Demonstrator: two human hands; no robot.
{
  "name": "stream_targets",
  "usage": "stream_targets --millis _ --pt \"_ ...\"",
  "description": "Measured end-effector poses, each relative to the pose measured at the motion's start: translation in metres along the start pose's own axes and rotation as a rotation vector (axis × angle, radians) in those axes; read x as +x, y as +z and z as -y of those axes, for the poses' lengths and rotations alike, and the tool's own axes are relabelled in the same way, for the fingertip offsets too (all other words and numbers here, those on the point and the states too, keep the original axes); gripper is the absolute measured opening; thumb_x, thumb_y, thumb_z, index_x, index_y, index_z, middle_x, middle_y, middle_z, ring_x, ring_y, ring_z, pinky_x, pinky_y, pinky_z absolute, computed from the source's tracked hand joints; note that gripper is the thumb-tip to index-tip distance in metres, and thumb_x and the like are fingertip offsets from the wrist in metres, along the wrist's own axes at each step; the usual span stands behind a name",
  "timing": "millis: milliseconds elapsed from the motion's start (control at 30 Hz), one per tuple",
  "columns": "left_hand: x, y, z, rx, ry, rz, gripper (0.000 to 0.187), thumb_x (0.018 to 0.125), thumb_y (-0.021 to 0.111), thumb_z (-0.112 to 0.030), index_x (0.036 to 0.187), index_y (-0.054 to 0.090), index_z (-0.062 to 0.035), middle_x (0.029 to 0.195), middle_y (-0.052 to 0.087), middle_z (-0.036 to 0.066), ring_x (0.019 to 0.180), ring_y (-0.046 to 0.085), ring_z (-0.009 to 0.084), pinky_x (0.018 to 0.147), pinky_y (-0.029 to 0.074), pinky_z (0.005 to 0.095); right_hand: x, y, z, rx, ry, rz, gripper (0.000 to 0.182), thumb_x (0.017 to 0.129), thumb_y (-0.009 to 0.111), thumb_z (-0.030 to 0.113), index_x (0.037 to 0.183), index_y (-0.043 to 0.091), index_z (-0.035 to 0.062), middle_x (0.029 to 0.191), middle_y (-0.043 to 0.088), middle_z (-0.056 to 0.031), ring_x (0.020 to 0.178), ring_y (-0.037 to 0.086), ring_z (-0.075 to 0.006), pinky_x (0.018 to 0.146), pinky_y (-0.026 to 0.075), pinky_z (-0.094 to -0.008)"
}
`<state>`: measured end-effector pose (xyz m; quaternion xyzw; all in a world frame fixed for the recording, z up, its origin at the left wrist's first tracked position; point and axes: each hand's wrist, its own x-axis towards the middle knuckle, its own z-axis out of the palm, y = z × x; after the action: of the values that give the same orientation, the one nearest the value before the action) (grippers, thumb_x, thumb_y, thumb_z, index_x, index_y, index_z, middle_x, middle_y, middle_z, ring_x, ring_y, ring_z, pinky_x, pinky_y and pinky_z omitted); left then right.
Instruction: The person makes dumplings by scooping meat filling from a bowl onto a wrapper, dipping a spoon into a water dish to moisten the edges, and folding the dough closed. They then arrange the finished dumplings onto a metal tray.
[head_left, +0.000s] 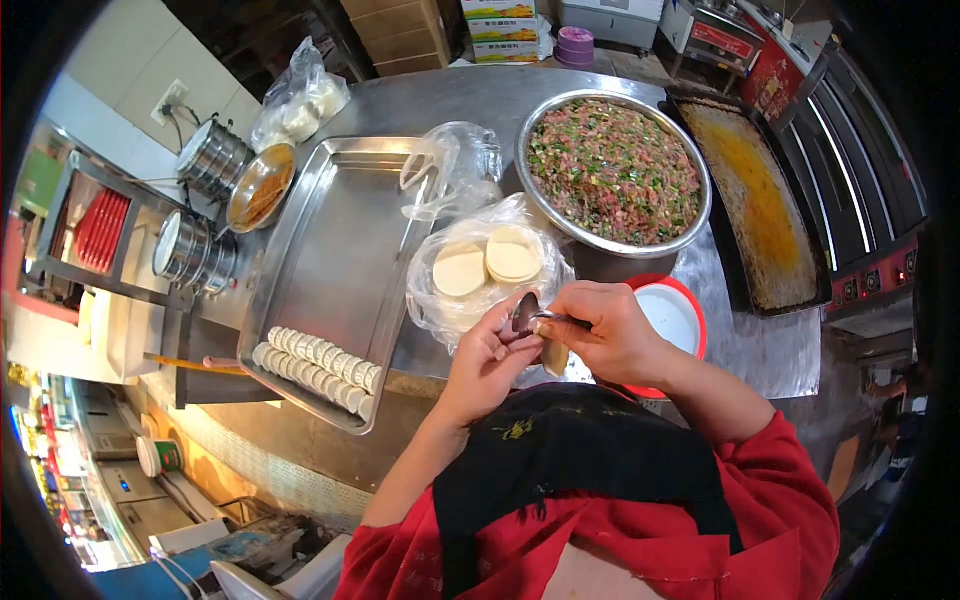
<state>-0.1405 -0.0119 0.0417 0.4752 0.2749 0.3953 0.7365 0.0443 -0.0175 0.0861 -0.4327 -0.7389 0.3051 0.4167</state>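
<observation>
In front of my apron, my two hands meet above the table's near edge. My right hand [612, 328] is closed round the handle of a metal spoon [524, 312], whose bowl points toward my left fingers. My left hand [483, 365] is closed at the fingertips on a pale dumpling wrapper [555, 356], mostly hidden by both hands. Just beyond them, stacked round wrappers [514, 254] lie on a clear plastic bag [440, 310]. Behind my right hand, a steel bowl [522, 170] is heaped with minced meat and chopped greens [615, 170].
Two rows of finished dumplings [320, 362] line the near end of a steel tray [262, 300] at left. A red-rimmed white basin [672, 318] stands by my right wrist. An oily black baking pan [750, 200] lies at right. A pan of brown seasoning [262, 190] sits far left.
</observation>
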Motion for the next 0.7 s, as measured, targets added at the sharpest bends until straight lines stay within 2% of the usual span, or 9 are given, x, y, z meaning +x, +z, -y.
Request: stream_targets --millis 67,200,367,500,567,600,633,667,700 --pt "-0.002 -0.001 -0.003 0.039 -0.034 -0.023 0.051 0.085 0.051 0.009 0.134 0.039 0.0006 0.113 0.059 0.01 0.104 0.057 0.0132 0.09 0.046 0.0268 0.002 -0.002 -0.004 -0.035 0.003 0.079 0.01 0.077 0.066 0.003 0.076 0.058 -0.0013 0.074 0.059 -0.0155 0.065 0.059 -0.0316 0.056 0.046 -0.0377" --pt "-0.004 -0.003 -0.004 0.035 -0.052 -0.041 0.052 0.085 0.054 0.01 0.134 0.039 -0.0003 0.111 0.057 0.007 0.098 0.057 0.0105 0.086 0.047 0.024 0.008 0.0 0.001 0.001 -0.048 0.024 0.009 0.078 0.067 0.004 0.077 0.059 -0.0015 0.076 0.059 -0.0151 0.067 0.059 -0.0315 0.058 0.046 -0.0382" --pt "-0.002 -0.004 -0.004 -0.008 -0.163 0.005 0.047 0.082 0.059 0.005 0.128 0.047 0.0012 0.107 0.059 0.006 0.098 0.057 0.0119 0.085 0.047 0.0256 0.012 -0.003 0.001 -0.083 -0.049 0.228 0.01 0.077 0.067 0.007 0.08 0.062 -0.0014 0.077 0.06 -0.0139 0.068 0.059 -0.0322 0.061 0.048 -0.0389" --pt "0.001 -0.011 -0.001 -0.145 -0.126 0.026 0.047 0.079 0.063 0.007 0.124 0.05 0.0024 0.106 0.061 0.007 0.096 0.058 0.0125 0.085 0.047 0.0262 0.016 0.006 -0.007 -0.085 -0.091 0.164 0.014 0.076 0.07 0.008 0.082 0.063 -0.0014 0.077 0.06 -0.014 0.068 0.06 -0.0302 0.061 0.048 -0.0371" --pt "-0.001 -0.011 -0.01 -0.165 -0.161 -0.057 0.045 0.079 0.063 0.007 0.122 0.051 0.0023 0.105 0.061 0.007 0.097 0.058 0.0123 0.085 0.047 0.0258 0.022 0.004 0.001 -0.018 0.061 0.017 0.018 0.074 0.073 0.01 0.084 0.064 -0.0015 0.078 0.061 -0.0132 0.067 0.06 -0.0261 0.059 0.047 -0.0339" --pt "-0.003 -0.012 -0.015 -0.184 -0.196 -0.138 0.043 0.078 0.063 0.008 0.12 0.053 0.0022 0.104 0.061 0.007 0.097 0.058 0.0122 0.085 0.047 0.0254 0.023 0.004 0.001 0.054 0.185 -0.036 0.019 0.075 0.073 0.012 0.084 0.065 -0.002 0.075 0.061 -0.0119 0.065 0.059 -0.0182 0.058 0.045 -0.0301" --pt "-0.004 -0.015 -0.018 -0.2 -0.217 -0.173 0.038 0.077 0.063 0.01 0.113 0.057 0.0009 0.103 0.061 0.005 0.096 0.058 0.0118 0.085 0.046 0.025 0.022 0.004 -0.002 0.073 0.247 -0.042 0.017 0.076 0.072 0.011 0.083 0.065 -0.0023 0.072 0.06 -0.0108 0.064 0.057 -0.015 0.057 0.044 -0.0289" --pt "-0.006 -0.019 -0.016 -0.199 -0.211 -0.192 0.038 0.077 0.063 0.01 0.113 0.057 0.0009 0.103 0.061 0.005 0.096 0.058 0.0118 0.085 0.046 0.025 0.021 0.006 -0.005 0.093 0.308 -0.046 0.016 0.077 0.071 0.011 0.082 0.065 -0.0027 0.07 0.06 -0.0098 0.063 0.055 -0.0117 0.056 0.043 -0.0277" --pt "-0.006 -0.023 -0.01 -0.117 -0.1 -0.251 0.036 0.076 0.063 0.011 0.11 0.058 -0.0002 0.104 0.06 0.004 0.095 0.058 0.0115 0.085 0.046 0.0248 0.019 0.012 -0.008 0.114 0.36 -0.054 0.015 0.079 0.069 0.01 0.081 0.064 -0.0034 0.067 0.059 -0.0083 0.061 0.05 -0.0083 0.054 0.04 -0.027"
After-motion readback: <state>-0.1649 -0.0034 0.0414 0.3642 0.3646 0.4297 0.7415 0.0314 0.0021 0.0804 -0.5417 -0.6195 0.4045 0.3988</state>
